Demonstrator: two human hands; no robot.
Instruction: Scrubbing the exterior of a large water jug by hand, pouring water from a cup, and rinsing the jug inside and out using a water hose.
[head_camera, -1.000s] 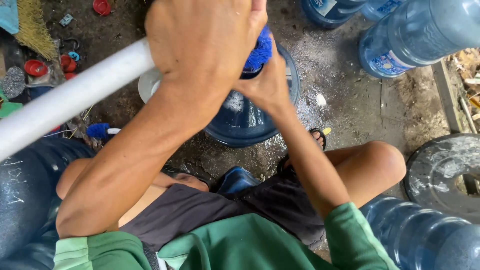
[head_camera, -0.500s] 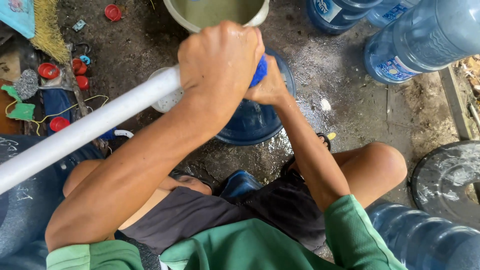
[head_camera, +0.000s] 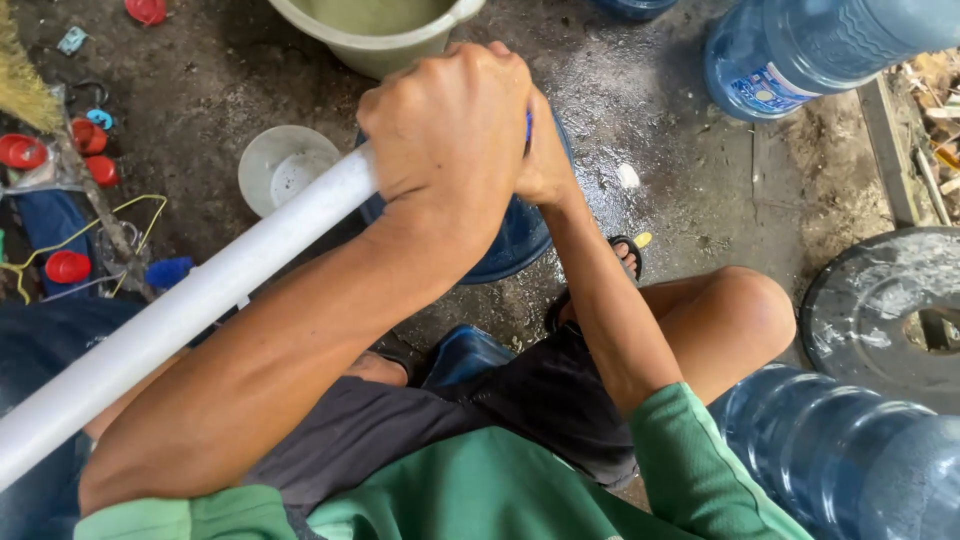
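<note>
Pipe (head_camera: 190, 310) gripped over the blue jug (head_camera: 515, 235), worked down into its neck.
The left hand (head_camera: 450, 135) is wrapped tight round the white pipe right above the jug; the right hand (head_camera: 545, 160) presses beside it, its hold hidden behind the left. The jug stands between the knees, just below the green basin (head_camera: 400, 45), with a small white cup (head_camera: 280, 165) to its left. Best to keep the pipe in line with the neck and brace the jug, since the wet floor (head_camera: 680, 200) looks slippery.
</note>
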